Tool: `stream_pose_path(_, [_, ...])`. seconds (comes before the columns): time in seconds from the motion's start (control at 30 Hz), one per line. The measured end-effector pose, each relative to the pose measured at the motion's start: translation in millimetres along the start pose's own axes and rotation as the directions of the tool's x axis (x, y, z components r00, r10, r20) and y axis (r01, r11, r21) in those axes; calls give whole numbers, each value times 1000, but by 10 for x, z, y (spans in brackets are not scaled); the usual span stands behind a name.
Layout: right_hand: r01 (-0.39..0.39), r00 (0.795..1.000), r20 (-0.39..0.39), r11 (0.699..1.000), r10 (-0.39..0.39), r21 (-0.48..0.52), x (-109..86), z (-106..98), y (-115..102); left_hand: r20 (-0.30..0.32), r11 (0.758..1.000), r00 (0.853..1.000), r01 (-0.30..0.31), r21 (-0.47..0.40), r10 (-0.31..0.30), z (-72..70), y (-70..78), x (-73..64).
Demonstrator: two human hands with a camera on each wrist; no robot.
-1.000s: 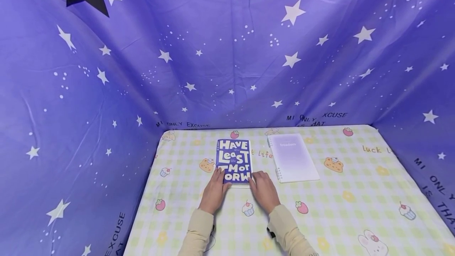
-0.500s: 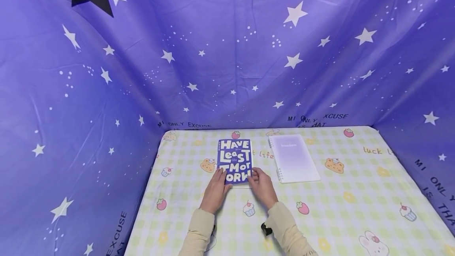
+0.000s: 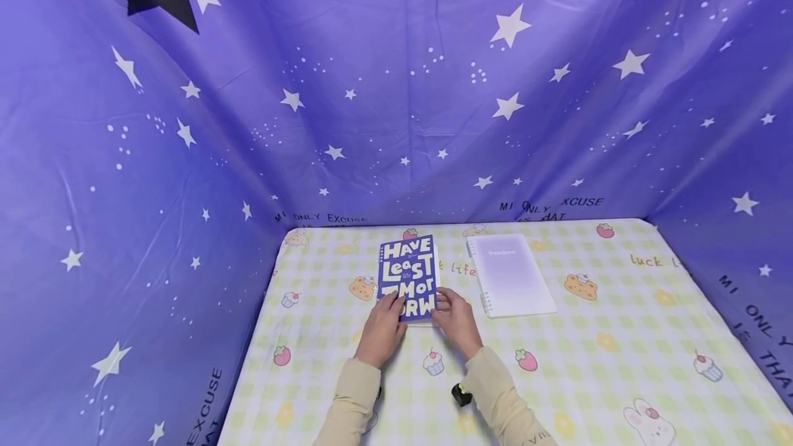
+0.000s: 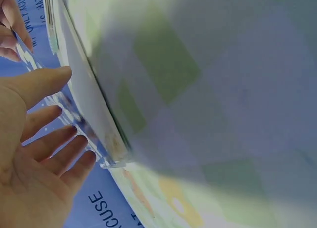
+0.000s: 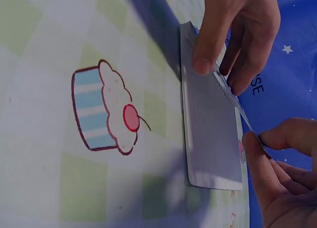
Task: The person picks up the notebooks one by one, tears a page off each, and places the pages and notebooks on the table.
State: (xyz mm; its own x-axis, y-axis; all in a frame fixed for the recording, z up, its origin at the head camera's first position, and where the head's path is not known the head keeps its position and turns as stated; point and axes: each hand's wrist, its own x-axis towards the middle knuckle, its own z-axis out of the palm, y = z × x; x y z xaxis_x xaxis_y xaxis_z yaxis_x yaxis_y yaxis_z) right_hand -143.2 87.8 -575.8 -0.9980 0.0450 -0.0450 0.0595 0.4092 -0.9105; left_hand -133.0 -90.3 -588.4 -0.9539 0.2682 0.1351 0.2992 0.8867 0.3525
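Observation:
A blue notebook (image 3: 405, 270) with big white letters lies left of centre in the head view. Its cover is raised along the right side, baring blank white pages (image 5: 210, 124) in the right wrist view. My right hand (image 3: 457, 319) pinches the cover's lower right edge between thumb and fingertips (image 5: 253, 140). At the lower left, my left hand (image 3: 381, 329) touches the cover with its fingers extended. Its thumb (image 4: 52, 80) reaches past the cover's bottom edge in the left wrist view.
A pale purple spiral notebook (image 3: 513, 275) lies closed to the right. Both notebooks are on a table with a green checked cloth (image 3: 619, 377). Purple star-printed curtains (image 3: 396, 122) surround the table's back and sides.
The right hand has gone from resting at the notebook's edge to pinching its cover, whose right side has risen. The left hand has shifted slightly right over the cover.

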Motion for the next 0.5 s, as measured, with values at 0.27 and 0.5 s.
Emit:
stream_pose_path(0.27, [-15,999,30,996,13,87,-52,59,-23,24,998,998,51,-29,-50,27,52,-30])
stream_pose_path(0.5, [32,999,18,997,-33,74,18,88,-115,-24,999,999,27,-44,-28,55,64,27])
